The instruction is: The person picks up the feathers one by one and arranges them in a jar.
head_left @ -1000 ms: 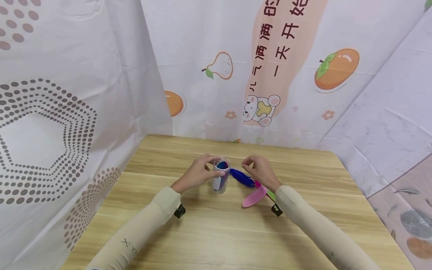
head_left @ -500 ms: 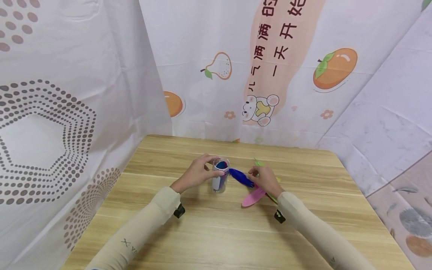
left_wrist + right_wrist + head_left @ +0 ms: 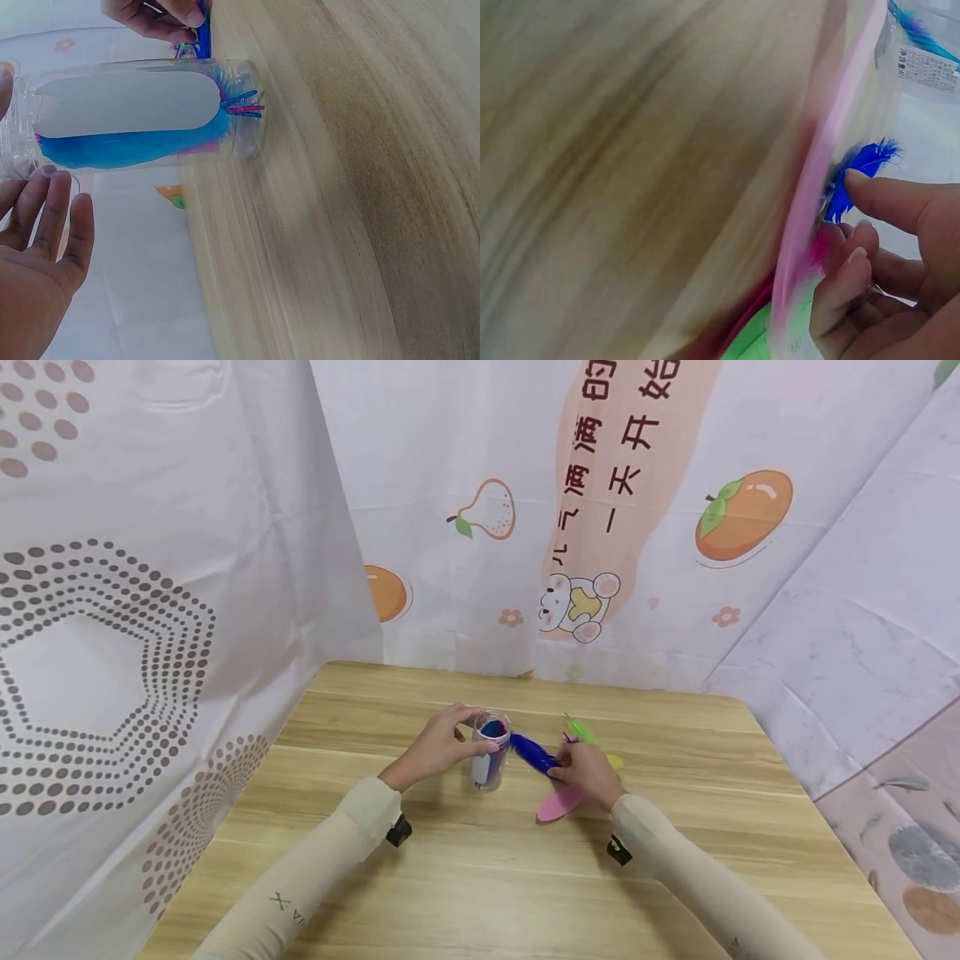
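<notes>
My left hand point(image 3: 435, 747) grips a clear jar point(image 3: 247, 142) near its mouth, keeping it upright on the table. Blue and magenta feathers point(image 3: 127, 152) stand inside, quills down, partly behind a white label point(image 3: 127, 105). To the right of the jar lies a dark blue feather point(image 3: 531, 753); the thumb and fingers of my right hand point(image 3: 588, 774) pinch its near end. Under and around that hand are a pink feather point(image 3: 559, 804), a green feather point(image 3: 582, 730) and a yellow piece point(image 3: 615, 762), partly hidden by the hand.
Everything stands on a wood-grain table point(image 3: 480, 877). A printed white curtain point(image 3: 450, 568) hangs behind its far edge, and more cloth hangs at the left and right. A small black device point(image 3: 618, 850) sits under the right wrist.
My right hand has come down and nearer from beside the jar's mouth to the blue feather, and now pinches it. More of the green feather shows. The left hand and jar stay put.
</notes>
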Motion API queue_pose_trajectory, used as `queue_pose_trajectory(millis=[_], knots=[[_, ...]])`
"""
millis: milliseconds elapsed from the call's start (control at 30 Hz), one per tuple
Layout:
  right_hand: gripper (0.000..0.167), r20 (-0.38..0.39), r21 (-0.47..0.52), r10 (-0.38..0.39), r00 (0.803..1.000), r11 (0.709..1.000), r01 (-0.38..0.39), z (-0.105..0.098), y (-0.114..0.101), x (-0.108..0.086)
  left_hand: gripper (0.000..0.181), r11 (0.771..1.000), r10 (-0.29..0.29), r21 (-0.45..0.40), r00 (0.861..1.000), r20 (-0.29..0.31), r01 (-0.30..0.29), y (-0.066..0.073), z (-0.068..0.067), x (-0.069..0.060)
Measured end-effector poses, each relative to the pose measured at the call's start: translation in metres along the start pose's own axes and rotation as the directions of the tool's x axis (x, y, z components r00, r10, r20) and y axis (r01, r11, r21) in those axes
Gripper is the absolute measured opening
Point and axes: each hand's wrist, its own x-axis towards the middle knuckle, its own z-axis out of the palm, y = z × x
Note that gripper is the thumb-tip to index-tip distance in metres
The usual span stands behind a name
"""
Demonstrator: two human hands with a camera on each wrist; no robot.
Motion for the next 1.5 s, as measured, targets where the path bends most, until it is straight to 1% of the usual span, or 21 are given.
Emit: queue_pose_trajectory(millis=[167,300,467,667,867,967,1100,1233,1333,1433,1500], knots=[[0.018,0.0,-0.03,0.032,0.999,0.999,-0.032,0.0019,0.0009,0.0001,0.054,1.0,0.008,-0.002,1.0,-0.012,-0.008,-0.0008,0.001,0.0002],[0.015,-0.005,-0.044,0.051,0.999,0.998,-0.051,0.0015,-0.0008,-0.0004,0.056,1.0,0.004,-0.012,1.0,-0.007,-0.004,-0.0011,0.001,-0.0001],[0.02,0.017,-0.034,0.049,0.999,0.998,-0.049,0.0009,-0.003,-0.0018,0.058,1.0,-0.007,-0.027,1.0,0.006,0.007,-0.0012,0.0003,-0.0005],[0.026,0.004,-0.035,0.039,0.999,0.999,-0.039,0.003,-0.0024,-0.0037,0.057,1.0,-0.003,-0.027,1.0,-0.005,0.003,-0.0022,0.0011,-0.0005],[0.016,0.008,-0.05,0.054,0.999,0.997,-0.053,0.0015,-0.0033,-0.0066,0.06,1.0,-0.011,-0.025,1.0,-0.005,0.01,-0.0025,0.0014,-0.0017],[0.015,0.007,-0.053,0.073,0.997,0.996,-0.072,0.0003,-0.0034,-0.0073,0.06,0.999,-0.016,-0.028,1.0,0.0,0.016,-0.0016,0.0012,-0.0019],[0.014,0.032,-0.026,0.098,0.995,0.995,-0.097,-0.0008,-0.0033,-0.0075,0.059,1.0,-0.018,-0.023,1.0,0.001,0.018,0.0,0.0007,-0.0012],[0.021,0.069,-0.005,0.115,0.991,0.993,-0.115,-0.0004,-0.0032,-0.007,0.057,1.0,-0.021,-0.02,1.0,0.006,0.021,0.0007,0.0002,-0.0006],[0.024,0.074,-0.01,0.112,0.991,0.994,-0.111,0.0002,-0.0033,-0.0069,0.057,1.0,-0.02,-0.019,1.0,0.01,0.02,-0.0002,0.0005,-0.0005],[0.021,0.063,-0.019,0.092,0.994,0.996,-0.091,0.0,-0.0039,-0.008,0.058,1.0,-0.013,-0.019,1.0,0.009,0.014,-0.0013,0.0013,-0.0007],[0.013,0.054,-0.023,0.084,0.995,0.996,-0.083,-0.001,-0.005,-0.0097,0.058,1.0,-0.01,-0.022,1.0,0.008,0.01,-0.0015,0.0018,-0.001]])
